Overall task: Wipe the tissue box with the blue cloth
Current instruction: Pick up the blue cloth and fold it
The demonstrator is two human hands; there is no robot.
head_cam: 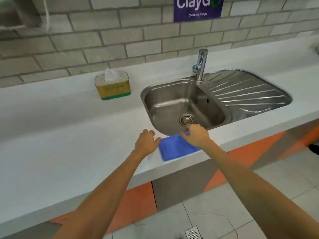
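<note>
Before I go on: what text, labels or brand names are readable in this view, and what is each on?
"ClayG", top cut off by the frame edge, with a green ring partly visible after it: on the purple sign on the brick wall.
"Clean as you go": smaller line on the same sign.
Tissue box: its yellow front has faint markings, too blurred to read.
Nothing else legible.

I'm seeing a solid blue cloth [176,147], tissue box [113,86] showing yellow with a green base, counter [69,135] looking pale grey, sink [188,104] shining silver steel, ridged drainboard [245,94], grey brick wall [103,40].
</note>
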